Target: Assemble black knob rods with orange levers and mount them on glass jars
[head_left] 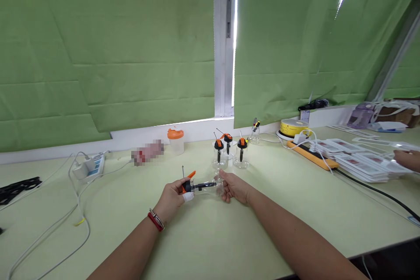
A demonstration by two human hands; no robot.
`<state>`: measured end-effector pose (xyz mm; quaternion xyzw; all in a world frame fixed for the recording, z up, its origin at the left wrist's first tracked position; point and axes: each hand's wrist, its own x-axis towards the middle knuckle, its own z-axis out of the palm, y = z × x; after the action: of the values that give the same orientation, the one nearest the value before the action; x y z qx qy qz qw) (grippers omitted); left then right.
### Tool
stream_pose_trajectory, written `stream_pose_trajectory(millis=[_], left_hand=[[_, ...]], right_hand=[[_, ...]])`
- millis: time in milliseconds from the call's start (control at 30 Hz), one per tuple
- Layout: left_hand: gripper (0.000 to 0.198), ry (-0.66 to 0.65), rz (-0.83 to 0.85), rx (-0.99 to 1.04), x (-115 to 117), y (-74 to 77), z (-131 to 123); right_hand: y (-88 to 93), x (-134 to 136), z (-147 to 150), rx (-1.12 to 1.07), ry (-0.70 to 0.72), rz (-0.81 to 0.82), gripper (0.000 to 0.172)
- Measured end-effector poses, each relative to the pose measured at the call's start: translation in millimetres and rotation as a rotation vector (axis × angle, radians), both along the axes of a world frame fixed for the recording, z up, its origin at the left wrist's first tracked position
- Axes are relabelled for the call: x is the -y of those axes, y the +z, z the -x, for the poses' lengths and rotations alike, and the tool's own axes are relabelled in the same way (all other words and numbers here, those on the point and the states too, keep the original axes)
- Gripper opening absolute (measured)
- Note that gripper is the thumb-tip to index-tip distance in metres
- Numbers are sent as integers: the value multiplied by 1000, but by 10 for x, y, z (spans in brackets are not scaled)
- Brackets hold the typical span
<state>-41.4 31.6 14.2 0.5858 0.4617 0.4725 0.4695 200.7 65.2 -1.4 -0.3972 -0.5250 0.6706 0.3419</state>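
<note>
My left hand [172, 200] is closed on the black and orange top [187, 182] of a small clear bottle [210, 186] that lies sideways between my hands. A red band and a bracelet sit on that wrist, and one fingertip wears a white cover. My right hand [234, 187] grips the bottle's clear glass end. Just behind my hands, three similar clear bottles with orange and black tops [229, 151] stand upright on the pale green table [203, 236].
A fourth small bottle [255, 132] and an orange-lidded cup [176, 141] stand near the window sill. A white power strip [89, 166] with cables lies left, a yellow reel [293, 127] and orange power strip [313, 156] right. Stacked packets [359, 162] lie far right beside another person's hand [407, 159].
</note>
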Motion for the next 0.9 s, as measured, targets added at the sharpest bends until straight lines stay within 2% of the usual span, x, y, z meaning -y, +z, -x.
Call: stream_pose_trajectory(millis=[100, 233, 333, 367, 500, 633, 733, 900], left_hand=[[55, 11, 6, 10, -11, 1, 3], [55, 33, 7, 42, -33, -10, 30], [56, 27, 6, 46, -41, -18, 43], [55, 19, 0, 46, -40, -18, 43], [55, 4, -8, 38, -17, 5, 24], [55, 17, 19, 61, 4, 43, 9], [55, 51, 30, 74, -5, 52, 13], [54, 68, 29, 81, -24, 36, 24]], right_hand=[[-10, -8, -1, -3, -1, 4, 62], [44, 38, -61, -145, 65, -54, 49], [73, 69, -98, -204, 97, -82, 66], [70, 69, -100, -197, 106, -76, 66], [5, 17, -55, -119, 83, -31, 51], [-31, -16, -16, -71, 44, -34, 55], [7, 18, -41, -117, 53, -75, 51], [59, 67, -103, -172, 84, -133, 66]])
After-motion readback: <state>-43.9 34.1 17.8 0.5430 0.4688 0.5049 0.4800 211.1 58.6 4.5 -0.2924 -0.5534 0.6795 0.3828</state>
